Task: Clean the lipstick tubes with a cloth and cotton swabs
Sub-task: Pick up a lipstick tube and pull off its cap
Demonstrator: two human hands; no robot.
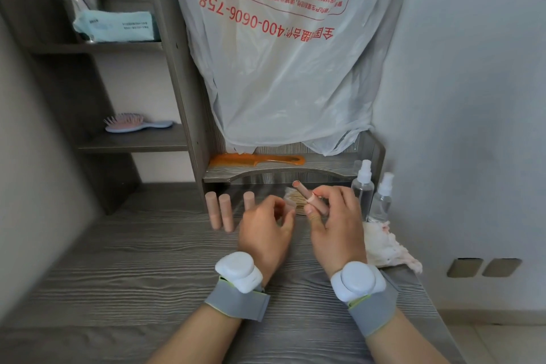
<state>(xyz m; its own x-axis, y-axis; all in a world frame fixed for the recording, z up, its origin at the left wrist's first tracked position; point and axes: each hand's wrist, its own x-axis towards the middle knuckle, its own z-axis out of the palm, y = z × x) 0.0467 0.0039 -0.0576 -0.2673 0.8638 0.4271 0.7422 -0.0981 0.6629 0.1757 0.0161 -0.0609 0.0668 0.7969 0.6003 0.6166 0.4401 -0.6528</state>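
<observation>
My right hand grips an uncapped pink lipstick tube, tilted with its open end up and to the left. My left hand hovers just left of it, fingers curled; something pinkish shows between them, too blurred to name. Three capped pink lipstick tubes stand upright on the desk to the left of my hands. A bag of cotton swabs lies behind my hands, partly hidden. A white cloth with pink stains lies crumpled at the right, beside my right wrist.
Two clear spray bottles stand at the right against the shelf unit. An orange comb lies on the low shelf under a hanging plastic bag. A hairbrush and a tissue pack sit on the left shelves.
</observation>
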